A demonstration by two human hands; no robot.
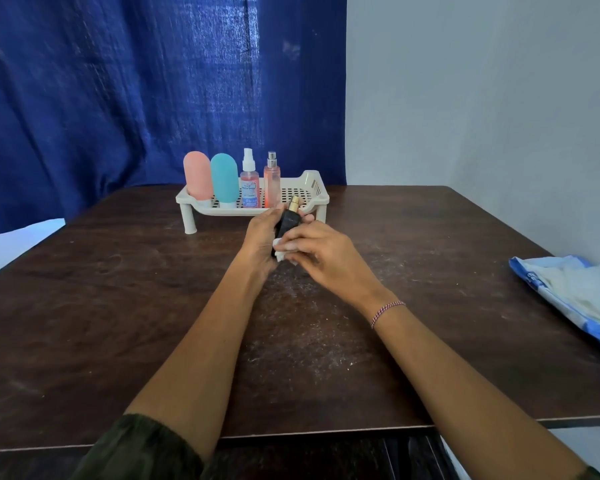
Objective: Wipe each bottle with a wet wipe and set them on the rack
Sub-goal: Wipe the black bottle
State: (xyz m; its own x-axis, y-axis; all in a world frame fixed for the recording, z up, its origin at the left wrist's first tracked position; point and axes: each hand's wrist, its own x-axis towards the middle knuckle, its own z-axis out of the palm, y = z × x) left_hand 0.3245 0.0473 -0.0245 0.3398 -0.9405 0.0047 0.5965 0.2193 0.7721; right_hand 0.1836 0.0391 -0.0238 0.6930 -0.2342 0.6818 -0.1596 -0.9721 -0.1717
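Observation:
My left hand [262,239] grips a small black bottle [287,221] with a gold spray top, held tilted above the table just in front of the rack. My right hand [323,252] presses a white wet wipe [280,249] against the bottle's lower part. The cream perforated rack [317,188] stands at the table's far middle. On its left half stand a pink capsule bottle [197,174], a teal capsule bottle [224,177], a pink spray bottle with a white top [249,183] and a slim pink spray bottle [272,178].
A blue and white wet wipe pack [568,289] lies at the table's right edge. The dark wooden table [118,306] has pale dusty marks in its middle. A blue curtain hangs behind the rack, and a white wall stands to the right.

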